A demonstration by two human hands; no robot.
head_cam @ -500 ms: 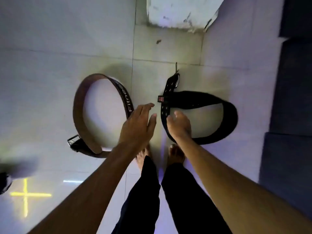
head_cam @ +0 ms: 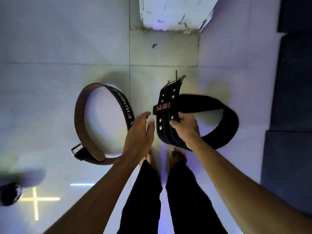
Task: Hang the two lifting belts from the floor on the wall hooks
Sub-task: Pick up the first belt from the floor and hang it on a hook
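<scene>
Two lifting belts lie coiled on the pale tiled floor. The brown belt (head_cam: 87, 132) with white lettering and a metal buckle rests at the left. The black belt (head_cam: 219, 115) with rows of holes and a red tag sits at the right. My right hand (head_cam: 184, 126) grips the black belt's holed strap and tilts it up off the floor. My left hand (head_cam: 140, 130) hovers with fingers apart between the two belts, close to the brown belt's lettered side, holding nothing. No wall hooks are visible.
My bare feet (head_cam: 162, 157) and dark trousers stand just behind the belts. A white pillar base (head_cam: 173, 14) rises ahead. Dark floor mats (head_cam: 292, 98) run along the right. A dark round object (head_cam: 9, 194) lies at the left edge.
My right hand has closed on the black belt's strap and lifted its end, turning the holed face upward. My left hand has stayed open near the brown belt.
</scene>
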